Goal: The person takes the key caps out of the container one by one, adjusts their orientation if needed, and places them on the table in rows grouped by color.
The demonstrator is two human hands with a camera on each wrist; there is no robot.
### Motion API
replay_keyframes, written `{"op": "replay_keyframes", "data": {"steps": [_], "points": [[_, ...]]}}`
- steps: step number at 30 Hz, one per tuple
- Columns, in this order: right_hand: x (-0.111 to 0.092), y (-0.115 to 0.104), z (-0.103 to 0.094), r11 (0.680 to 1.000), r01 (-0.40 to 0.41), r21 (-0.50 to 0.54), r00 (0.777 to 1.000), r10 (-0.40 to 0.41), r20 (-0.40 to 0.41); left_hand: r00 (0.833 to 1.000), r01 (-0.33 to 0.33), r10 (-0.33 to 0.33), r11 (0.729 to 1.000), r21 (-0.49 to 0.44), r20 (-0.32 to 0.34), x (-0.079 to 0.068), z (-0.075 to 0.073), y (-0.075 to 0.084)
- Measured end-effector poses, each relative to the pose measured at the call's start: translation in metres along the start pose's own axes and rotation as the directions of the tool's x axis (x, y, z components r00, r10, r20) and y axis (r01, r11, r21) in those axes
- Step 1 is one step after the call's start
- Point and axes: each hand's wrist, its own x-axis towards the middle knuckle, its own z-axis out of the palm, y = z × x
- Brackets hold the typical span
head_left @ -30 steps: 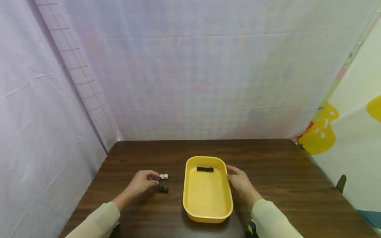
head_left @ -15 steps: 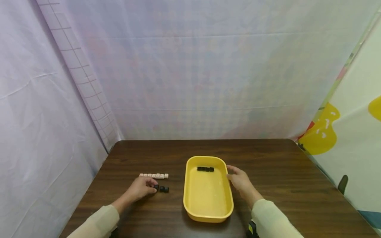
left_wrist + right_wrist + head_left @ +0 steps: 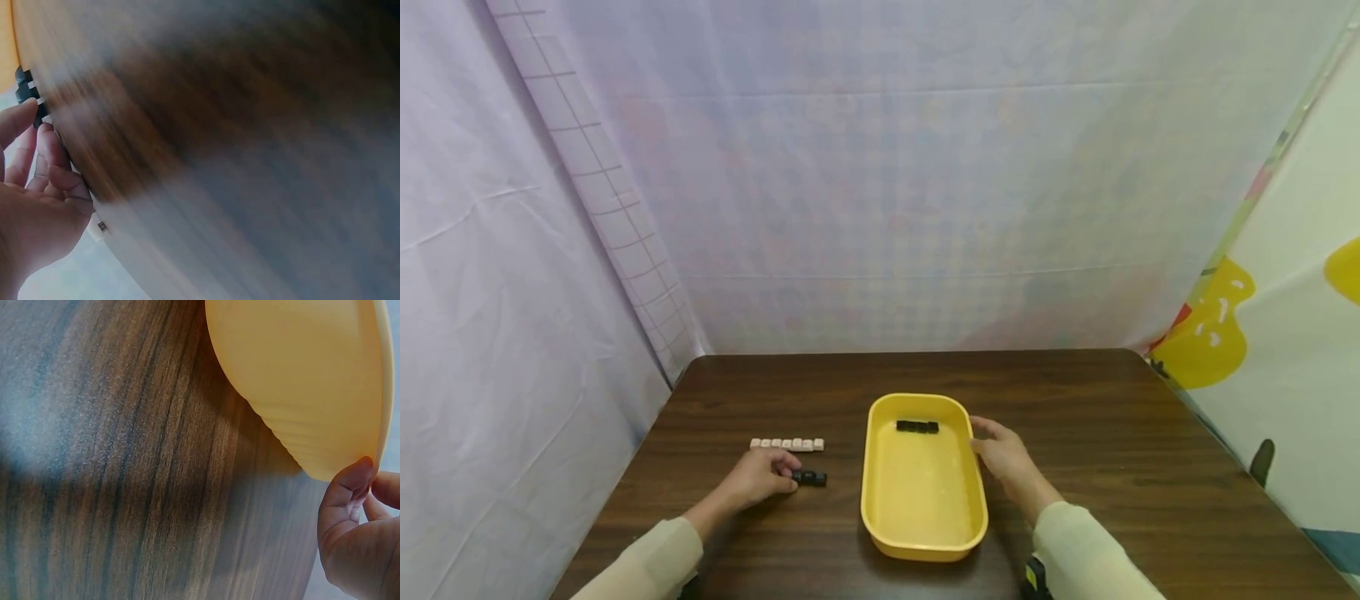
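My left hand (image 3: 762, 473) pinches a small black keycap (image 3: 40, 115) between thumb and fingers, at the left end of a short row of black keycaps (image 3: 814, 478) on the table. Just behind that hand runs a row of several white keycaps (image 3: 787, 444). My right hand (image 3: 1006, 457) holds the right rim of a yellow tray (image 3: 925, 552), its fingertips at the edge in the right wrist view. Inside the tray, near its far end, lies a row of several black keycaps (image 3: 917, 427).
Everything stands on a dark wood-grain table (image 3: 1075, 400). White curtain-like sheets (image 3: 880, 208) hang behind it and on the left, and a patterned sheet (image 3: 1285, 375) hangs on the right.
My left hand has moved from the white row toward me with a black keycap, bringing it up against the left end of the black pair. The right hand and tray have stayed put.
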Motion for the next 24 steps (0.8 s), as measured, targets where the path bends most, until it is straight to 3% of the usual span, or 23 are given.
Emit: {"op": "replay_keyframes", "data": {"steps": [7, 13, 18, 24], "points": [[0.0, -0.001, 0.0, 1.0, -0.008, 0.002, 1.0, 0.008, 0.0, 1.0, -0.005, 0.005, 1.0, -0.016, 0.006, 0.0, -0.002, 0.001], [0.0, -0.001, 0.0, 1.0, -0.013, 0.007, 1.0, 0.013, 0.003, 0.998, 0.04, -0.039, 0.999, 0.019, -0.043, 0.002, -0.006, 0.01], [-0.001, 0.0, 0.001, 1.0, -0.004, 0.016, 1.0, 0.004, 0.002, 0.998, 0.014, -0.012, 1.0, 0.017, -0.067, 0.011, -0.007, 0.026], [0.0, 0.0, 0.001, 1.0, -0.01, 0.005, 1.0, 0.01, -0.001, 0.998, -0.013, 0.014, 1.0, 0.02, -0.057, 0.03, 0.005, 0.058]]}}
